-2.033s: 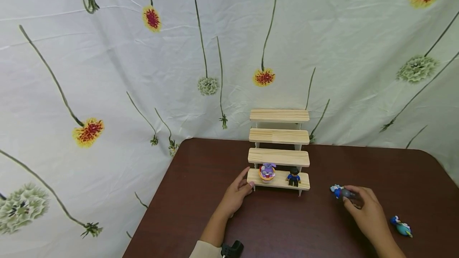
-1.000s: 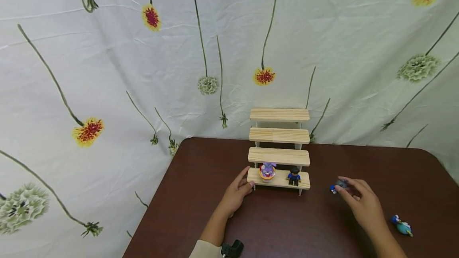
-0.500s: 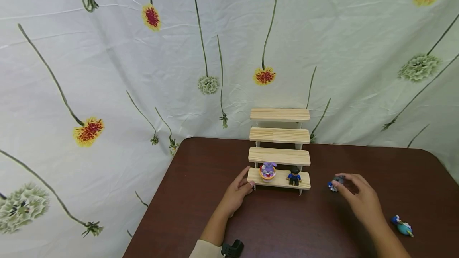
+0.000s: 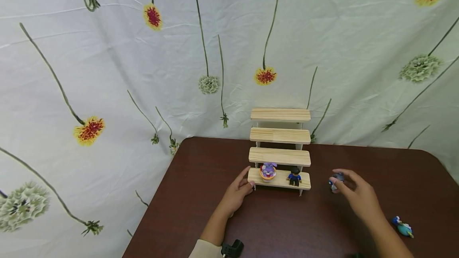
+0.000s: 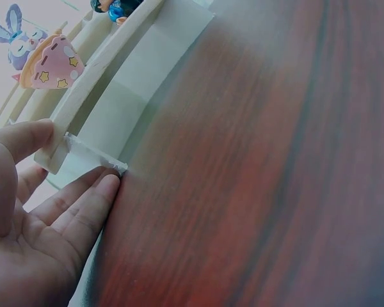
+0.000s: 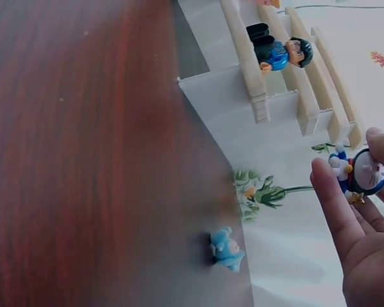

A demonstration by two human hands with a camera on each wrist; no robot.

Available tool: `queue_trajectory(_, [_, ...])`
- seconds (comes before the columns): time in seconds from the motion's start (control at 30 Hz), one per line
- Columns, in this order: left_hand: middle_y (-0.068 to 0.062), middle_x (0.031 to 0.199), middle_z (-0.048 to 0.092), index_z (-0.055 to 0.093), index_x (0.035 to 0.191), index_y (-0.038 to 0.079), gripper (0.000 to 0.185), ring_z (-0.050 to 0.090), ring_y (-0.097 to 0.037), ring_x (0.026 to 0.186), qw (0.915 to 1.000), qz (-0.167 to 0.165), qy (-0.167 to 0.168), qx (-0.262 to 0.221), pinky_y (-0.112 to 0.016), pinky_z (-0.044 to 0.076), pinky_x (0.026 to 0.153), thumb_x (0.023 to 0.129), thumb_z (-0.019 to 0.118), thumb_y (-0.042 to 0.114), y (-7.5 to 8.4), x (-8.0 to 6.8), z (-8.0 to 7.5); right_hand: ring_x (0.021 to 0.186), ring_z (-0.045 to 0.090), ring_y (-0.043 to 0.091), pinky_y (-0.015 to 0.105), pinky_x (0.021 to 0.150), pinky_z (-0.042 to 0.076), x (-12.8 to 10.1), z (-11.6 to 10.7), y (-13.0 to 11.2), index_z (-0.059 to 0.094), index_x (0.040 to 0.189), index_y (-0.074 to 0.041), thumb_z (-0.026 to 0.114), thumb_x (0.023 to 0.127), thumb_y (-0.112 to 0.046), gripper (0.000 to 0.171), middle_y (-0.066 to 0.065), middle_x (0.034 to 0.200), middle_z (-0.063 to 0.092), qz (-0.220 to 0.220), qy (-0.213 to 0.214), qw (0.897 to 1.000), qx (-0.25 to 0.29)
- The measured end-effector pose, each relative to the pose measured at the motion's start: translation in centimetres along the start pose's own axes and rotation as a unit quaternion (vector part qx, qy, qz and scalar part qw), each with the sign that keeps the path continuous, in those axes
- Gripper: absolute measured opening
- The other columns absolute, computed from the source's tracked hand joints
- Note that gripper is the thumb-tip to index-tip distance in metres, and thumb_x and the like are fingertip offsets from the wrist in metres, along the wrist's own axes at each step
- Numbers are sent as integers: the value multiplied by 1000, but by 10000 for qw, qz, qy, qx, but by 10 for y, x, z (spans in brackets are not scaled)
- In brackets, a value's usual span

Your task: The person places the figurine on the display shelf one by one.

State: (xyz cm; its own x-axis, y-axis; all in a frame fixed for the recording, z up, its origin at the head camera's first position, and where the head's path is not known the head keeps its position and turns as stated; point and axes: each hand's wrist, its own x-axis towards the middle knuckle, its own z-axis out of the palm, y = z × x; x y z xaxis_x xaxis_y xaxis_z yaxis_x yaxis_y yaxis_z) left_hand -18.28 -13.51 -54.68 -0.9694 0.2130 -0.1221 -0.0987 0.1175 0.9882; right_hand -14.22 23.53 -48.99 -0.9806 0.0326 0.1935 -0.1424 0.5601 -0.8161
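The right hand (image 4: 358,196) pinches a small blue-and-white cat toy (image 6: 361,174) between thumb and fingertips, holding it above the table (image 4: 272,226), to the right of the wooden rack (image 4: 280,150) and apart from it; in the wrist view the toy sits at the fingertips (image 6: 326,192), face outward. The left hand (image 4: 237,191) lies on the table with fingers relaxed and spread, thumb and fingertips touching the left end of the rack's lowest step; it holds nothing. On that step stand a purple rabbit toy (image 4: 267,170) to the left and a blue-shirted figure (image 4: 295,176) to the right, apart from each other; a teal toy (image 4: 402,226) lies on the table to the right, beyond the right forearm.
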Motion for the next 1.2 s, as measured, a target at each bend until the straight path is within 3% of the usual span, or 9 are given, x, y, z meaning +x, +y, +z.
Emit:
queue_trajectory(0.17, [-18,135,63,34,158,32,63,63,-26,124,10000,25,2,-4,-39,53,107,102,62,31,0,0,0,82,69,-3,26,72,63,3,0,-3,61,134,-6,63,102,-27,39,3,115,58,-201,-90,9996,174])
queue_trajectory(0.4, [-18,136,62,34,158,32,63,63,-26,125,10000,29,-5,-24,-39,53,107,102,62,31,0,0,0,99,50,-22,7,76,52,8,-1,-8,65,131,-10,67,99,-32,40,8,126,58,-239,-192,9995,-72])
queue_trajectory(0.77, [-18,136,61,34,158,35,62,63,-26,125,10000,10,-11,1,-39,53,108,102,62,33,0,0,0,95,61,-13,29,70,58,13,-6,-17,64,132,-11,66,99,-38,43,-2,122,64,153,-592,9977,300])
queue_trajectory(1.0, [-18,137,61,34,158,35,63,63,-25,124,10000,22,10,39,-38,53,107,102,62,34,-1,-1,0,97,61,-13,31,71,59,14,-5,-19,64,132,-13,66,99,-39,42,3,122,67,193,-652,9970,366])
queue_trajectory(1.2, [-19,136,61,33,158,33,63,63,-26,125,10000,51,-29,-20,-37,53,107,102,62,33,-1,0,0,103,58,-17,31,72,58,18,-3,-21,58,139,-10,66,99,-35,47,13,134,62,146,-878,9940,640])
